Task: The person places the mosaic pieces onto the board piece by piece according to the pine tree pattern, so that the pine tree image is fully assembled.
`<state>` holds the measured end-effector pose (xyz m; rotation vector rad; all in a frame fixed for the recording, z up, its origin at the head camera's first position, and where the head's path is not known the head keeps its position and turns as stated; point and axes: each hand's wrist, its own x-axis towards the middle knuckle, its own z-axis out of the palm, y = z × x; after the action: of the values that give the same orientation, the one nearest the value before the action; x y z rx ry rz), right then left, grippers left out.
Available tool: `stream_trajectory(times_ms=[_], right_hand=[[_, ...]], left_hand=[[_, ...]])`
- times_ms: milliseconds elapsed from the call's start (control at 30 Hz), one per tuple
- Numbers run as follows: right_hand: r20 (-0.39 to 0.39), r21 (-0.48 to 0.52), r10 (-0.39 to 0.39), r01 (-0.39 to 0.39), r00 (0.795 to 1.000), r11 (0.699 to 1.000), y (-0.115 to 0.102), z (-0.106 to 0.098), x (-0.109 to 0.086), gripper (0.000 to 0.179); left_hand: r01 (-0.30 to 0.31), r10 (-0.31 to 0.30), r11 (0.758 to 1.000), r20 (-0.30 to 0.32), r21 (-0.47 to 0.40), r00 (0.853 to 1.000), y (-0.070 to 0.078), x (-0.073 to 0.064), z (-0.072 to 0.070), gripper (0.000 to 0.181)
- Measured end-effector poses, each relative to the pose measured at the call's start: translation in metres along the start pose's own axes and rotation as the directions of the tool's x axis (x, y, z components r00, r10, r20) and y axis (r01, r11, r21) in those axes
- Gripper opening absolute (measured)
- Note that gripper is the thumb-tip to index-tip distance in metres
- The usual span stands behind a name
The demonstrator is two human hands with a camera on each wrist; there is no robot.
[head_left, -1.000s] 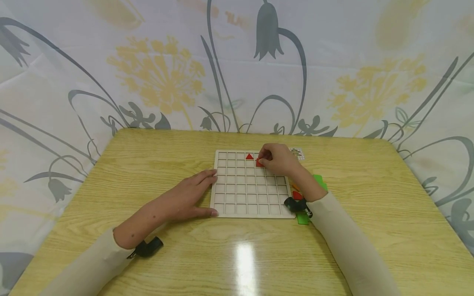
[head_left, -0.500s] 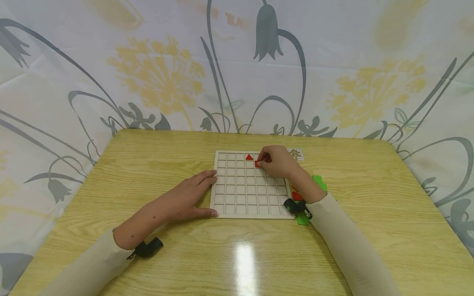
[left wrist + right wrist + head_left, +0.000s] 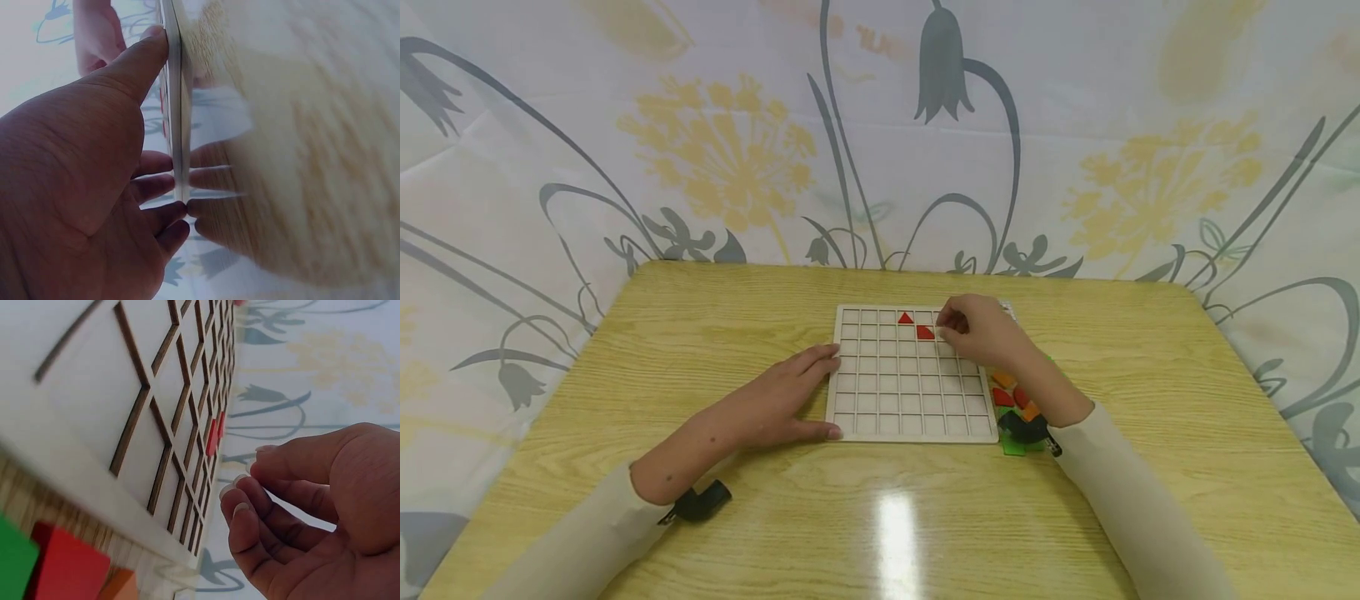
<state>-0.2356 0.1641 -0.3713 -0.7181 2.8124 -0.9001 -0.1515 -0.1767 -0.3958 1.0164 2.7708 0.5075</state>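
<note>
A pale square grid board (image 3: 887,384) lies on the table. In its upper rows sit a red triangle (image 3: 906,318) and, one row nearer and one column to the right, a red piece with one rounded corner (image 3: 925,332). My left hand (image 3: 782,402) touches the board's left edge, thumb at the near corner and fingertips farther up; the left wrist view shows the thumb (image 3: 150,53) against that edge. My right hand (image 3: 981,329) is just right of the rounded red piece. Its fingers (image 3: 250,537) are loosely bent with nothing between them and the thumb.
Loose red, orange and green pieces (image 3: 1002,397) lie along the board's right side, partly under my right forearm. A small patterned card (image 3: 1008,309) behind the board is mostly hidden by my right hand. A floral cloth (image 3: 880,167) stands behind the table (image 3: 737,300).
My right hand has let go of the rounded red piece, which now lies in a grid cell, and has drawn back to the right. My left hand has stayed at the board's edge.
</note>
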Motion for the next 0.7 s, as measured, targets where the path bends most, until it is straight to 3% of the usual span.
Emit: stream_trajectory(times_ms=[367,700], right_hand=[[-0.026,-0.036,-0.021,0.020,0.999,0.999,0.010,-0.015,-0.027,0.013],[-0.038,-0.009,0.015,-0.015,0.999,1.000,0.030,-0.030,-0.049,0.016]], left_hand=[[0.005,-0.005,1.000,0.009,0.010,1.000,-0.001,0.000,0.001,0.100],[0.007,-0.007,1.000,0.008,0.001,1.000,-0.002,0.001,0.001,0.100]])
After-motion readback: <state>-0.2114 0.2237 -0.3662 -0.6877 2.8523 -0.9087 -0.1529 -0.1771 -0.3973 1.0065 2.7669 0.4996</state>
